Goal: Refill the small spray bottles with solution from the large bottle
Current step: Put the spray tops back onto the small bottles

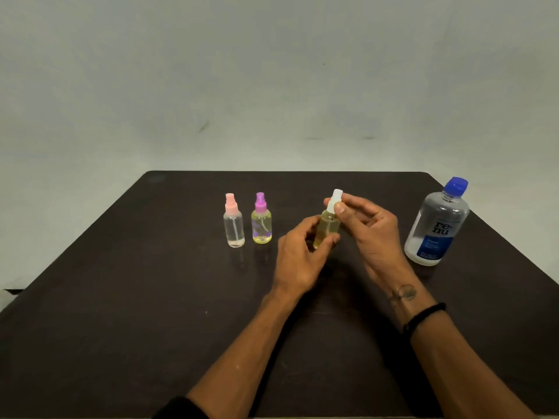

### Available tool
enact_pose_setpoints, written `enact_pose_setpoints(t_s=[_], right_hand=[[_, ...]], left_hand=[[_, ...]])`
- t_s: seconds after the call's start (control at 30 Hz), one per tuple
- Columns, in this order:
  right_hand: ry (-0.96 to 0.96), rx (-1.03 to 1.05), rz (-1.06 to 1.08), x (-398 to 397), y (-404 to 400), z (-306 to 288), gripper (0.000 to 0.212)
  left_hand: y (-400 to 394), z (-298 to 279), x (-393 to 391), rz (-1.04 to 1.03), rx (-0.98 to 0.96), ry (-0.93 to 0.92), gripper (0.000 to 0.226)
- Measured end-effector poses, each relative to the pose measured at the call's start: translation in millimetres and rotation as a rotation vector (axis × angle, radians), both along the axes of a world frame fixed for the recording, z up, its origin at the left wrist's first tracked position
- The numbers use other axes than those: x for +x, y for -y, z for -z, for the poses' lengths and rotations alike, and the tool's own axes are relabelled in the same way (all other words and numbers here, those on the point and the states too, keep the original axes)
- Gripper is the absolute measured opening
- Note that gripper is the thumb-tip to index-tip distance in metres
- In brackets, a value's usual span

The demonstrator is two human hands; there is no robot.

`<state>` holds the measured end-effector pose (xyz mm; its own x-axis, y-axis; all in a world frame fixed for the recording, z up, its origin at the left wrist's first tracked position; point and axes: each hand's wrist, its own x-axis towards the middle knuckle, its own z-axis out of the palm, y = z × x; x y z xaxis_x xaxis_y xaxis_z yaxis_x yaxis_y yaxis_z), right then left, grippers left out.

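Observation:
My left hand (pixel 298 258) grips the body of a small spray bottle (pixel 326 228) holding yellowish liquid, upright near the table's middle. My right hand (pixel 367 231) pinches its white spray top (pixel 336 198) between thumb and fingers. Two more small spray bottles stand to the left: one with a pink top (pixel 233 220) and clear contents, one with a purple top (pixel 261 219) and yellow liquid. The large clear bottle (pixel 437 225), blue-capped with a blue label, stands upright at the right.
Everything sits on a dark table (pixel 151 297) whose far edge meets a plain pale wall (pixel 272 86). The table's right edge runs close to the large bottle.

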<state>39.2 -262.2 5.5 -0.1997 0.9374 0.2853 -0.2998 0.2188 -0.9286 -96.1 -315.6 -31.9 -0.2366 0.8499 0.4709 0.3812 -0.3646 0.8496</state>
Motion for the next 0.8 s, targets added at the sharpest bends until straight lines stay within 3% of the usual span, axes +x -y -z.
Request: enact_pose_setpoints(t_s=[0.2,0.47,0.8], right_hand=[[0.365,0.236,0.000,-32.8,2.3,-5.4,0.047],[0.476,0.272,0.120,-71.2,-4.5,6.1,0.043],[0.528,0.267,0.132,-79.6,3.3,13.6,0.054]], left_hand=[[18.8,2.1,-16.7,-0.268,0.063,0.117,0.037],[27.2,4.9,-24.6,-0.441,0.037,0.106,0.043],[30.0,3.7,-26.8,-0.505,0.003,0.112,0.013]])
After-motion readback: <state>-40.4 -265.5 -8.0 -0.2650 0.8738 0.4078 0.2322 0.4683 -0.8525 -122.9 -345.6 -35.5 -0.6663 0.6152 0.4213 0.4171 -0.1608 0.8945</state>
